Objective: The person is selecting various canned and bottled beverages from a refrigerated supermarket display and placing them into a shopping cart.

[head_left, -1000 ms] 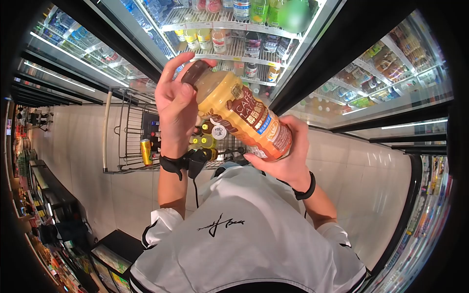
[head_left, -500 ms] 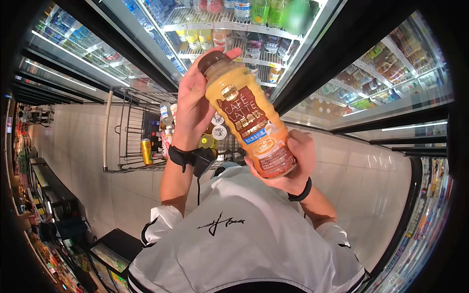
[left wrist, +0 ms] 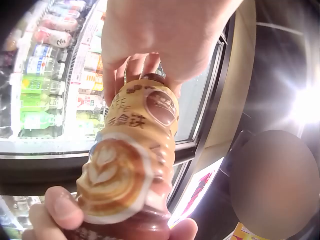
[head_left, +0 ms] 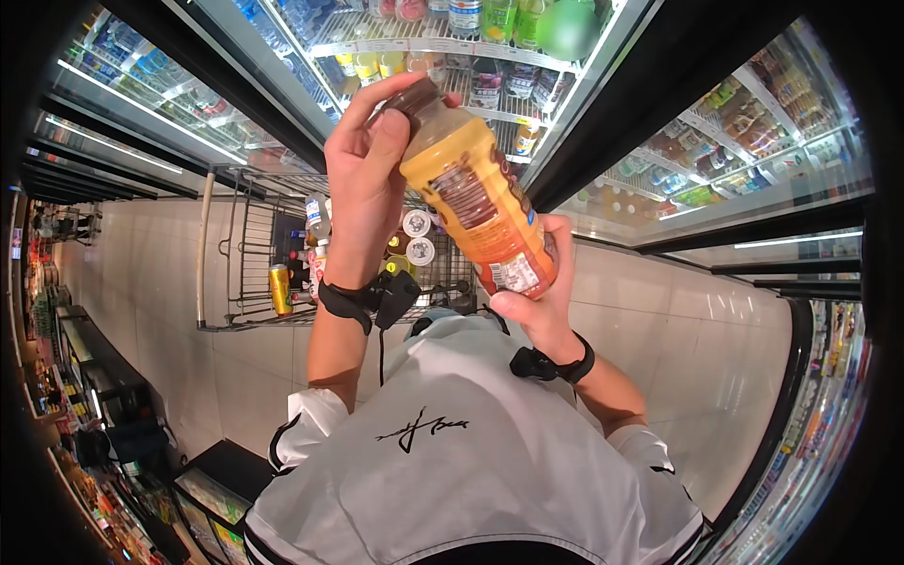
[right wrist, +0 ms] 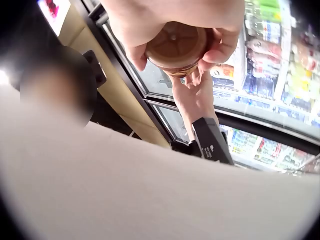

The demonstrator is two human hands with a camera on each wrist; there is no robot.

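Note:
In the head view, a large coffee latte bottle (head_left: pixel 476 193) with a brown cap is held aslant in front of the chest. My left hand (head_left: pixel 365 193) grips it at the brown cap (head_left: pixel 412 97), thumb on the near side. Around the base curls my right hand (head_left: pixel 544 315), its thumb by the barcode panel. The left wrist view has the left hand (left wrist: pixel 167 37) over the bottle's top and the latte-cup picture (left wrist: pixel 117 175) on the label. In the right wrist view, the round base (right wrist: pixel 177 45) sits within the right hand (right wrist: pixel 175 12).
Below the left forearm stands a wire shopping cart (head_left: pixel 231 250) with a gold can (head_left: pixel 281 289), white-lidded containers (head_left: pixel 420 251) and several bottles. Ahead are lit refrigerator shelves (head_left: pixel 414 45) of drinks. A dark door frame (head_left: pixel 678 85) slants along the right, and a low black counter (head_left: pixel 226 466) is behind left.
The bottle has been turned about its length: the CAFE LATTE front faced up half a second ago, and now a side text panel and barcode show. Both hands stay on it, shifted slightly upward.

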